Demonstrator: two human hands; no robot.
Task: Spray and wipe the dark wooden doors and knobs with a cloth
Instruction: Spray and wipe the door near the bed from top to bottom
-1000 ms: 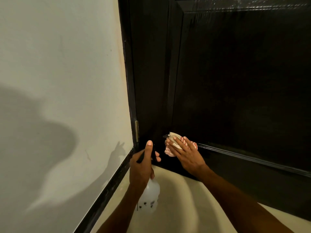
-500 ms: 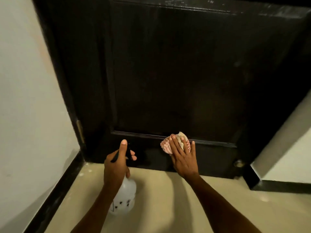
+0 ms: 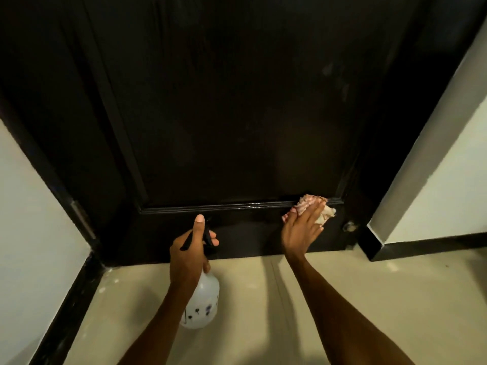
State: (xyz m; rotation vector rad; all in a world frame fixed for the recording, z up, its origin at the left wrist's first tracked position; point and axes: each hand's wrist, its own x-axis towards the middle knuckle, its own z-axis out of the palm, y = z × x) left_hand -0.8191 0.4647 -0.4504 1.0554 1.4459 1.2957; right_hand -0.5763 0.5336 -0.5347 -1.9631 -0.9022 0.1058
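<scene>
The dark wooden door (image 3: 237, 114) fills the upper view, with a raised moulding running across near its bottom. My right hand (image 3: 300, 230) presses a pink-and-cream cloth (image 3: 305, 204) flat against the right end of that moulding, fingers straight. My left hand (image 3: 189, 251) grips the black trigger head of a translucent white spray bottle (image 3: 201, 304), thumb raised, held low in front of the door's bottom rail. No knob is in view.
A small metal door stop or bolt (image 3: 349, 227) sits at the door's lower right corner. White walls with black skirting (image 3: 421, 243) flank the doorway. A hinge (image 3: 83, 219) shows on the left frame. Beige floor tiles (image 3: 263, 299) lie below.
My right hand has slid the cloth rightward along the moulding to the door's right corner. The view has turned to face the door. My left hand still holds the bottle.
</scene>
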